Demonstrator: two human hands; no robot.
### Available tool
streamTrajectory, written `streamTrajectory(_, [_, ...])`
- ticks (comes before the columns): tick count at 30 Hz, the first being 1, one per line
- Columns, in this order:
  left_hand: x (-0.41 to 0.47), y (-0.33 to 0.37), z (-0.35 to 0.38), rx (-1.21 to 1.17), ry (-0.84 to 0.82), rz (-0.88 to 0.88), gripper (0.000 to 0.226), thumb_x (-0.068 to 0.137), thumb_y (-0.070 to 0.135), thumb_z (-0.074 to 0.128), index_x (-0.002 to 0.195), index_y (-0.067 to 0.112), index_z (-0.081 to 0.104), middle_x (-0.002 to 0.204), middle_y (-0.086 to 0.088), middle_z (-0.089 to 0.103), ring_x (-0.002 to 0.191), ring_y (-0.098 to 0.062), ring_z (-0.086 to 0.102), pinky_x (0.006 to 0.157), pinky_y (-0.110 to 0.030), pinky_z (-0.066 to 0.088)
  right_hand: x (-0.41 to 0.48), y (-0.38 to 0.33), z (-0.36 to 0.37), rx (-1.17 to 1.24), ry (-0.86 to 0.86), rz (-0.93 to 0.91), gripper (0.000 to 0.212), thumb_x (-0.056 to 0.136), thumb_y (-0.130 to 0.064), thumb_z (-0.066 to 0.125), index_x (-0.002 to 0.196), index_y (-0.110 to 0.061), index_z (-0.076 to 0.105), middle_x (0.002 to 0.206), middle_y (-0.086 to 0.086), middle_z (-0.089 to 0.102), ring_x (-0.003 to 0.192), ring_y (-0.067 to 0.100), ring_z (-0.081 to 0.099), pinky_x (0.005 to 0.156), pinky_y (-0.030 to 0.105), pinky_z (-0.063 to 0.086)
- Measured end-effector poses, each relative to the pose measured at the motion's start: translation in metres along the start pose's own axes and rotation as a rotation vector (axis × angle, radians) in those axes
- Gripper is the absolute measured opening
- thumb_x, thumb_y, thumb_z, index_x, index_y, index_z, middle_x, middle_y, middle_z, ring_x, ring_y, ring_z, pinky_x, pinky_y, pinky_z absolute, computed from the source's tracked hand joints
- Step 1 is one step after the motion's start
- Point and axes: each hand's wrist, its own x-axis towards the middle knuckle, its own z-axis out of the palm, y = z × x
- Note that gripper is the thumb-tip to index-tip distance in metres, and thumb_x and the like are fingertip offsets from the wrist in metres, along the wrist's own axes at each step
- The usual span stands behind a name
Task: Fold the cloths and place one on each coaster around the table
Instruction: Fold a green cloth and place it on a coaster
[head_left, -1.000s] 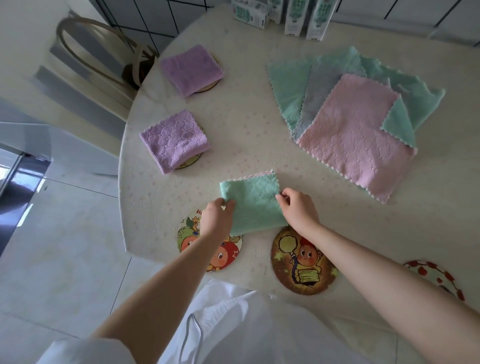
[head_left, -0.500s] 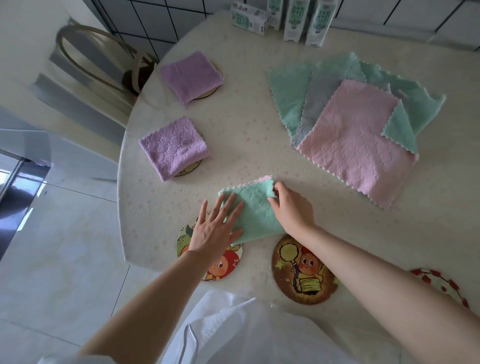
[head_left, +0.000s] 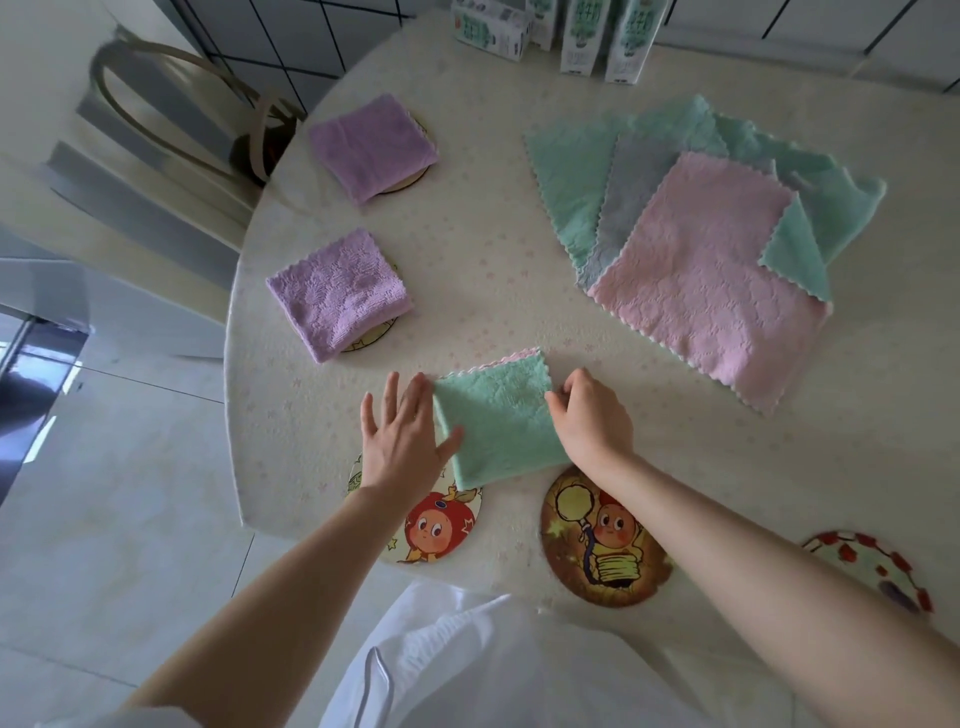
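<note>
A folded green cloth (head_left: 496, 423) with a pink edge showing lies on the table near me. My left hand (head_left: 402, 441) lies flat with straight, spread fingers at the cloth's left edge, thumb on it. My right hand (head_left: 592, 415) pinches the cloth's right edge with curled fingers. Below are three bare coasters: a strawberry-figure coaster (head_left: 436, 525) partly under my left wrist, a brown lantern coaster (head_left: 605, 545) and a red-patterned coaster (head_left: 867, 569). Two folded purple cloths (head_left: 337, 293) (head_left: 371, 145) each sit on a coaster at the left.
A pile of unfolded cloths lies at the right: a pink cloth (head_left: 711, 291) on top, a grey cloth (head_left: 623, 208) and green cloths (head_left: 566, 182) beneath. Cartons (head_left: 597, 31) stand at the far edge. A chair (head_left: 171, 104) stands left of the round table (head_left: 493, 270).
My left hand went from pinching the green cloth's left corner to lying flat, then slid left off the cloth to its edge. My right hand kept hold of the right edge.
</note>
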Motion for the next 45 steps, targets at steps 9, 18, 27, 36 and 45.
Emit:
streamTrajectory(9, [0.045,0.024,-0.033,-0.475,-0.063,-0.337,0.026,0.086,0.023,0.057,0.107,0.009,0.061,0.103,-0.007,0.06,0.097,-0.023,0.048,0.073,-0.032,0.044,-0.006,0.002,-0.002,0.414,-0.215,0.202,0.039,0.081,-0.022,0.068,0.114,-0.009,0.05,0.11,0.008,0.057,0.092,0.022,0.055,0.069,0.027,0.046])
streamTrajectory(18, [0.054,0.037,-0.044,-0.981,-0.169,-0.598,0.03,0.081,0.017,0.066,0.108,0.015,0.055,0.095,-0.002,0.058,0.081,-0.017,0.057,0.062,-0.026,0.049,-0.001,0.004,-0.014,0.586,-0.305,0.39,0.035,0.075,-0.022,0.074,0.105,-0.014,0.055,0.093,0.009,0.064,0.071,0.025,0.064,0.057,0.033,0.056])
streamTrajectory(27, [0.005,-0.004,-0.06,-1.563,-0.222,-0.718,0.016,0.088,0.008,0.061,0.103,0.002,0.063,0.097,-0.013,0.063,0.087,-0.025,0.062,0.079,-0.041,0.056,-0.017,-0.013,-0.018,0.614,-0.475,0.174,0.033,0.084,-0.043,0.064,0.08,-0.011,0.058,0.068,0.007,0.05,0.062,0.018,0.051,0.061,0.028,0.037])
streamTrajectory(36, [-0.067,-0.067,-0.03,-1.616,-0.051,-0.882,0.003,0.089,0.006,0.06,0.091,0.005,0.061,0.088,-0.012,0.061,0.081,-0.024,0.061,0.068,-0.034,0.054,-0.058,-0.056,0.018,0.586,-0.608,0.075,0.035,0.079,-0.026,0.069,0.11,-0.021,0.053,0.104,0.003,0.062,0.093,0.019,0.063,0.082,0.04,0.056])
streamTrajectory(45, [-0.081,-0.087,-0.004,-1.19,0.126,-0.636,0.01,0.079,0.01,0.072,0.079,0.017,0.065,0.078,0.0,0.066,0.075,-0.019,0.06,0.072,-0.037,0.053,-0.087,-0.061,0.046,0.256,-0.284,-0.088,0.03,0.083,-0.023,0.067,0.11,-0.015,0.056,0.099,-0.001,0.062,0.085,0.015,0.058,0.063,0.019,0.041])
